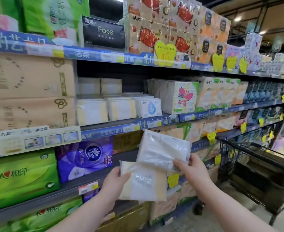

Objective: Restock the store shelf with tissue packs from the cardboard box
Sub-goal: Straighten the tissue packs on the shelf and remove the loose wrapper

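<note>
Store shelf [111, 125], blue label strips. Middle tier, frame centre: flat yellow-white tissue packs [91, 112]; tan bulk packs [29, 91] at left. Top tier: black Face pack [103, 33]. Lower left: purple Vinda pack [86, 158], green packs [20, 178].

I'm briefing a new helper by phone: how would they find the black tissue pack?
Start at the top shelf, left of the tall orange-and-red printed packs. The black pack stands there with white "Face" lettering on its front. Its neighbours are green, white or orange; it alone is black.
</note>
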Motion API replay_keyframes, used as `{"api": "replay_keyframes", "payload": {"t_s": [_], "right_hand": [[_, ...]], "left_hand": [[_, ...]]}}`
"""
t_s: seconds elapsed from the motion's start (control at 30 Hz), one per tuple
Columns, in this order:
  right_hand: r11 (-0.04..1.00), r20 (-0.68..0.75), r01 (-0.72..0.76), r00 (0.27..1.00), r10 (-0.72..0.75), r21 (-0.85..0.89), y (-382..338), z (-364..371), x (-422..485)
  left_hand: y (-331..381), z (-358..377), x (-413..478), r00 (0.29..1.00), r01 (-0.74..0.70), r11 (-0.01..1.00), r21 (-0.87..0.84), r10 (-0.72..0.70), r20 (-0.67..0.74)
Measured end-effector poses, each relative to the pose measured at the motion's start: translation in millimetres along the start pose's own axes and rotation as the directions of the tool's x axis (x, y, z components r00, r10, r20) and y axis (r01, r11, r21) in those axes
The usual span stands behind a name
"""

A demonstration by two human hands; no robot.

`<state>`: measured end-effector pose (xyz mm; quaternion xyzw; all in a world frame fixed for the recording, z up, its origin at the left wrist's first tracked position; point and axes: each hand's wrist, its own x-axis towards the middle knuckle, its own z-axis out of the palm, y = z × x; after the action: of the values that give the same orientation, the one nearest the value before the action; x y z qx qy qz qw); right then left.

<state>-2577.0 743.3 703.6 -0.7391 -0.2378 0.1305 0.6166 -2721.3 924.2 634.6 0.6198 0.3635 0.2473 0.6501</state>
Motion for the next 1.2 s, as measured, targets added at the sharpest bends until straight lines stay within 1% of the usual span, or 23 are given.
{"api": "replay_keyframes", "payload": {"t_s": [0.17, 0.27, 0.37, 0.47, 0.6, 0.67, 0.73, 0.83, 1.0, 1.07, 1.2], "right_hand": [[0.999, -0.011, -0.004, 1.0, 0.005, 0.052, -5, 23, 43], [0.998, -0.016, -0.012, 1.0, 0.013, 0.062, -4, 30, 63], [0.999, -0.022, 0.006, 1.0, -0.005, 0.051, -8, 30, 85], [0.998, -0.023, 0.045, 0.999, -0.044, 0.051, -15, 30, 116], [0.996, 0.016, 0.076, 0.997, -0.077, 0.038, -24, 35, 172], [0.992, 0.048, 0.11, 0.992, -0.114, 0.067, -28, 42, 204], [0.984, 0.09, 0.135, 0.985, -0.145, 0.114, -32, 48, 235], [0.975, 0.173, 0.162, 0.967, -0.188, 0.151, -40, 59, 279], [0.964, 0.251, 0.208, 0.936, -0.245, 0.165, -49, 69, 340], [0.961, 0.291, 0.211, 0.922, -0.257, 0.178, -48, 70, 357], [0.96, 0.348, 0.213, 0.899, -0.265, 0.18, -46, 74, 382]], "left_hand": [[22, -8, 51, 0.997, -0.048, 0.996, -0.075, 0.052, 0.053], [27, -7, 75, 0.996, -0.029, 0.992, -0.121, 0.04, 0.084], [36, -1, 94, 0.997, -0.019, 0.991, -0.13, 0.028, 0.069], [55, 4, 114, 0.996, -0.087, 0.994, -0.072, 0.088, 0.005], [88, 1, 142, 0.987, -0.152, 0.984, -0.096, 0.145, -0.071], [101, -5, 159, 0.974, -0.194, 0.977, -0.084, 0.182, -0.136], [113, -12, 173, 0.951, -0.227, 0.972, -0.056, 0.209, -0.23], [128, -19, 190, 0.901, -0.232, 0.972, 0.044, 0.231, -0.368], [147, -9, 211, 0.819, -0.229, 0.966, 0.12, 0.258, -0.512], [153, -1, 219, 0.8, -0.214, 0.969, 0.124, 0.247, -0.547], [159, 17, 234, 0.784, -0.21, 0.972, 0.108, 0.233, -0.576]]}}
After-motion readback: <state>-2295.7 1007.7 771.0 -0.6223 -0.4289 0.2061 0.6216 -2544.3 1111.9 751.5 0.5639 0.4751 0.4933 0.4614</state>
